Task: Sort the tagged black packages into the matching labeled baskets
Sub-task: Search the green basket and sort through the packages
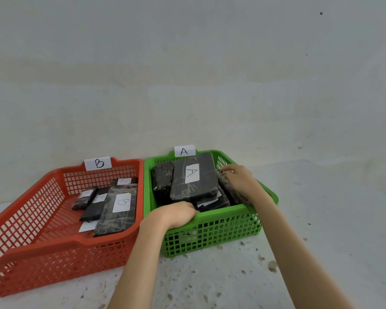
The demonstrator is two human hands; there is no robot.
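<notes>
The green basket (223, 226) labeled A stands on the right, packed with several black wrapped packages. The biggest one (194, 177), tagged A, lies tilted on top. My right hand (239, 177) reaches in over the right wall, fingers curled on a black package (232, 192) leaning at that side. My left hand (176, 214) is at the basket's near rim, fingers closed over the rim by a lower package. The red basket (31, 253) labeled B stands on the left with several tagged black packages, the largest (118, 210) marked B.
Both baskets stand side by side against a pale wall (187, 63) on a speckled white surface (321, 219). A loose white tag (87, 226) lies on the red basket's floor.
</notes>
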